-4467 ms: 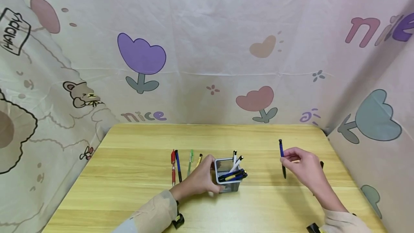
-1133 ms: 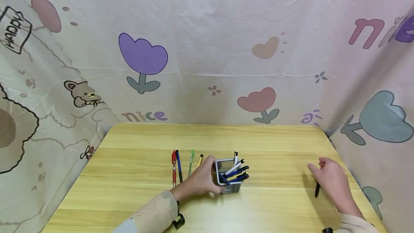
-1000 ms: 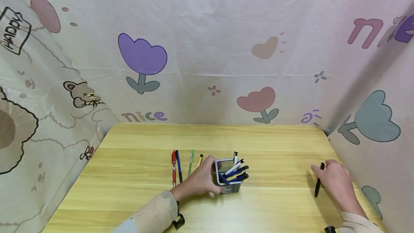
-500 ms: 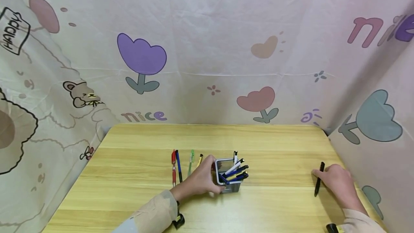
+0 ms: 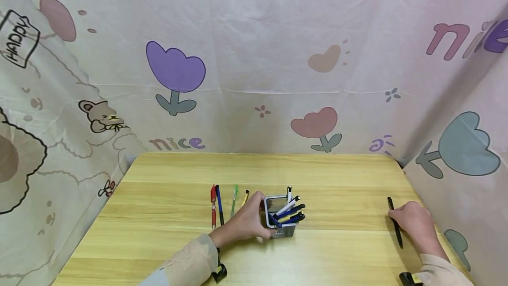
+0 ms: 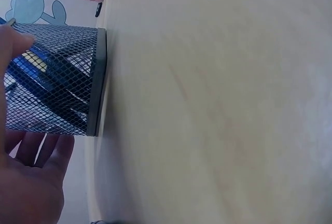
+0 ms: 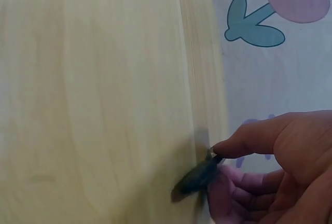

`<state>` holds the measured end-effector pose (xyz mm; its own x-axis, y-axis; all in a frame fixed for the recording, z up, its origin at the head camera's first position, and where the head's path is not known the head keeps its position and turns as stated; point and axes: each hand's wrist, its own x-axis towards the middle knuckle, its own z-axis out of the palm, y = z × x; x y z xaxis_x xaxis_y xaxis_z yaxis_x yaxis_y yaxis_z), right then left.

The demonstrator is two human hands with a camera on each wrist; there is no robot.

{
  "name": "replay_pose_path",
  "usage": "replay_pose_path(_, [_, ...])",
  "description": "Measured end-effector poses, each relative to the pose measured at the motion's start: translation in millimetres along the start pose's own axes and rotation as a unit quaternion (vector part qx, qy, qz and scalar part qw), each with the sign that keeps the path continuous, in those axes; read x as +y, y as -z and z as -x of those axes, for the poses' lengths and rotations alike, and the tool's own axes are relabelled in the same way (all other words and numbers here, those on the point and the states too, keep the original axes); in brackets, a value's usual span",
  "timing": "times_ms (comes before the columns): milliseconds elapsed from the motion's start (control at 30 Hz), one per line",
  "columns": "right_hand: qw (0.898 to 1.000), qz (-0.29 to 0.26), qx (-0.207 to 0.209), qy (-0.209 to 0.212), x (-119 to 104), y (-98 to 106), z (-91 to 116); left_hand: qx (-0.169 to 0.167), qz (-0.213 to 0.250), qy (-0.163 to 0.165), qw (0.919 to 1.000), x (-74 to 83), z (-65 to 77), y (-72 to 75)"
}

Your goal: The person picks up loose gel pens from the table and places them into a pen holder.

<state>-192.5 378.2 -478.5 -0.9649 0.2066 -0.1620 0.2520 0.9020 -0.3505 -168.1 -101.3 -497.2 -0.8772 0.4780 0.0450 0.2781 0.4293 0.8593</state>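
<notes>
My left hand (image 5: 247, 220) holds the square black mesh pen holder (image 5: 284, 231) from its left side, fingers behind and thumb in front. Several pens (image 5: 289, 212), white, blue and yellow with black ends, lean out of it toward the right. In the left wrist view, the mesh wall (image 6: 62, 81) shows the pens' lower parts. Near the table's right edge, my right hand (image 5: 413, 222) pinches a slim black pen (image 5: 397, 233) between thumb and fingers. The right wrist view shows this pen (image 7: 199, 177) end-on and blurred, close over the wood.
Left of the holder lie a red pen (image 5: 213, 206), a blue pen (image 5: 219, 204), a green pen (image 5: 234, 197) and a yellow pen (image 5: 244, 197) partly hidden by my left hand. A printed cloth (image 5: 254, 69) hangs around the wooden table (image 5: 329, 259).
The blue pen my right hand held earlier has left it, and one more blue pen shows in the holder. My right hand moved right and took the black pen, whose top swung left.
</notes>
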Motion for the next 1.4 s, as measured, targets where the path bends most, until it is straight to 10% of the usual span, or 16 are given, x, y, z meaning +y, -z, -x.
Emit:
replay_pose_path(900, [0.991, -0.102, 0.053, 0.062, -39, 12, 20, 0.002, -0.002, 0.004, 1.0000, 1.3, -0.3, -0.1])
replay_pose_path(1400, [0.941, -0.308, 0.034, 0.139, -105, 12, 53, 0.002, -0.011, 0.003, 0.9999, 1.1, 0.0, 0.3])
